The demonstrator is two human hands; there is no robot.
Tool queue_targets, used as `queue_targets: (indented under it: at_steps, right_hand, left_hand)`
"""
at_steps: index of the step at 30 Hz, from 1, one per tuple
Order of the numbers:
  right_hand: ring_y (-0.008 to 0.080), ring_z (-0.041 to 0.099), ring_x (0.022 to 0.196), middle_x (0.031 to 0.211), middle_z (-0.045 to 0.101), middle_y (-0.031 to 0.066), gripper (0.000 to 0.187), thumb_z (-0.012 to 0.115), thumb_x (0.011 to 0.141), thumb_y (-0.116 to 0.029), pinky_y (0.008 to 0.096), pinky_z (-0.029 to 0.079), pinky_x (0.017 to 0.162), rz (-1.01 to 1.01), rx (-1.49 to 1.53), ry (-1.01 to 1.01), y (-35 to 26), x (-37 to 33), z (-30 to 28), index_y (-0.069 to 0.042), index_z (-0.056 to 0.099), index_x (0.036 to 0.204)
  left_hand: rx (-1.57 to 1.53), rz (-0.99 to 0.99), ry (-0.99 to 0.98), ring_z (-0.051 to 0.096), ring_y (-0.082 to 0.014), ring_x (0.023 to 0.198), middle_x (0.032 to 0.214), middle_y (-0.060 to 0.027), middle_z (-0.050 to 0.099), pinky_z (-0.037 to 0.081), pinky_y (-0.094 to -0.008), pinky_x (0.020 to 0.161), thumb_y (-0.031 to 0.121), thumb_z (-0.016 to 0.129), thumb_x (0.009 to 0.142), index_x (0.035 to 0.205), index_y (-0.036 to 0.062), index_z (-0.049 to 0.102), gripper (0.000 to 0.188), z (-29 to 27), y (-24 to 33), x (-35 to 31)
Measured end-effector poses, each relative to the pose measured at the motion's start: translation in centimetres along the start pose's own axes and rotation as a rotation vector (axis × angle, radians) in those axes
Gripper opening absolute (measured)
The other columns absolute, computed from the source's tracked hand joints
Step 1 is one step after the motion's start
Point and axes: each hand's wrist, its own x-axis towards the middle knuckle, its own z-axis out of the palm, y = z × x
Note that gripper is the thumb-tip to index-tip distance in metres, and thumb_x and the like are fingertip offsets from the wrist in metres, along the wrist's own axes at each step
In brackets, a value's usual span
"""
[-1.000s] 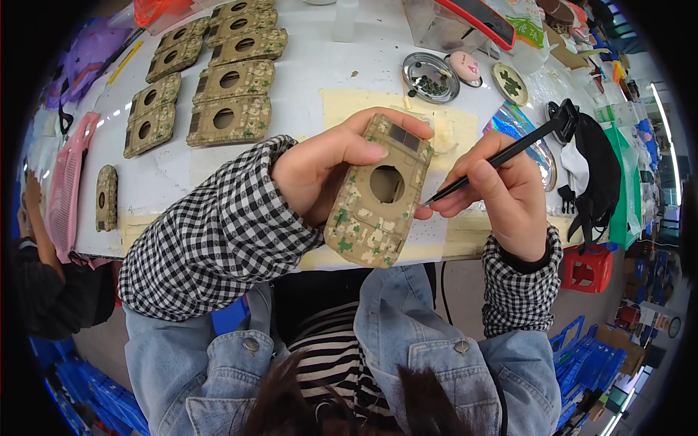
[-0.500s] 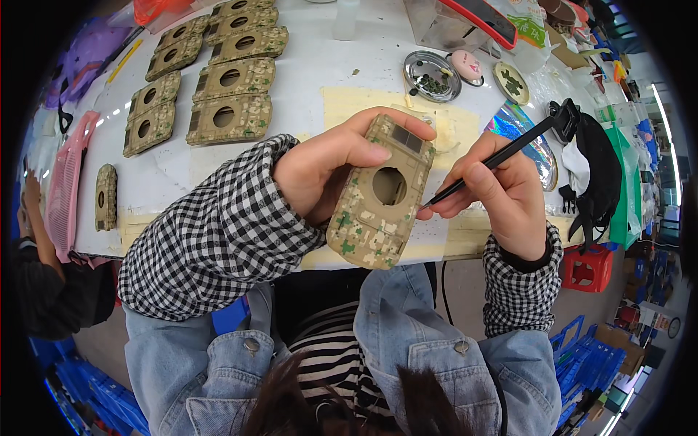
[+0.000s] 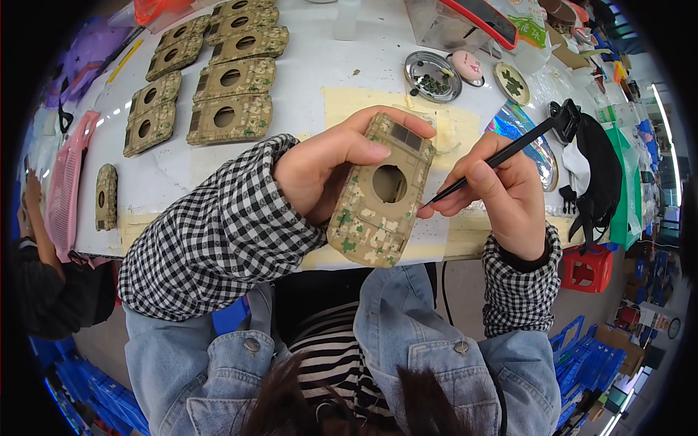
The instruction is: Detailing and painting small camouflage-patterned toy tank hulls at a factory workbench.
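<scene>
My left hand [image 3: 318, 163] grips a camouflage toy tank hull [image 3: 367, 225] above the table's front edge, thumb on its upper face and fingers behind it. The hull has a round hole in its top and a dark panel toward its far end. Black tweezers [image 3: 502, 156] are pinched in my right hand [image 3: 505, 192]. Their pointed tip is at the hull's right side edge, beside the hole; whether it touches, or holds a small part, I cannot tell.
Several matching hulls [image 3: 229, 116] stand in rows at the back left, and one small camouflage piece [image 3: 107, 196] lies nearer. A dish of small dark parts [image 3: 433, 76] and a pale dish [image 3: 512, 83] are beyond my right hand. A black bag [image 3: 600, 167] hangs at right.
The hull has tilted very slightly, its near end shifting up a little. Both hands keep their grips, and the tweezers stay at the same side edge.
</scene>
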Motion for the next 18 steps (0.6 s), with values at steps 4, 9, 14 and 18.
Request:
queue_targets:
  at_steps: [4, 9, 14, 18]
  right_hand:
    - [0.0198, 0.066, 0.069, 0.078, 0.062, 0.0142, 0.018, 0.045, 0.094, -0.014, 0.0265, 0.056, 0.062, -0.030, 0.000, 0.041, 0.2, 0.0, 0.1, 0.003, 0.046, 0.087]
    - [0.0198, 0.066, 0.067, 0.077, 0.062, 0.0146, 0.019, 0.045, 0.094, -0.015, 0.0270, 0.056, 0.061, -0.176, -0.010, 0.187, 0.0, -0.2, 0.4, 0.004, 0.047, 0.088]
    - [0.0196, 0.065, 0.071, 0.083, 0.061, 0.0146, 0.017, 0.049, 0.092, -0.013, 0.0274, 0.055, 0.064, -0.360, 0.012, 0.244, -1.5, -0.6, 2.1, 0.004, 0.048, 0.089]
    - [0.0210, 0.063, 0.061, 0.077, 0.060, 0.0187, 0.021, 0.049, 0.092, -0.017, 0.0274, 0.054, 0.055, -0.588, -0.215, 0.243, -1.3, 0.1, 3.5, 0.004, 0.046, 0.088]
  left_hand:
    - [-0.018, 0.006, 0.005, 0.057, -0.0421, 0.100, 0.096, -0.0219, 0.058, 0.052, -0.0435, 0.076, 0.029, 0.047, 0.079, 0.131, 0.0077, 0.031, 0.059, -0.1, 0.0, 0.0]
    - [-0.134, 0.043, 0.052, 0.057, -0.0414, 0.100, 0.104, -0.0200, 0.055, 0.050, -0.0444, 0.082, 0.026, 0.044, 0.082, 0.130, 0.0081, 0.033, 0.052, 0.2, 0.1, 0.0]
    - [-0.249, 0.125, 0.078, 0.056, -0.0402, 0.101, 0.119, -0.0207, 0.049, 0.048, -0.0472, 0.086, 0.020, 0.040, 0.087, 0.128, 0.0059, 0.034, 0.044, 0.0, 0.1, 0.2]
    - [-0.210, 0.196, 0.140, 0.058, -0.0306, 0.097, 0.109, -0.0201, 0.055, 0.049, -0.0408, 0.084, 0.025, 0.038, 0.088, 0.131, 0.0054, 0.033, 0.048, 0.0, -0.2, 0.5]
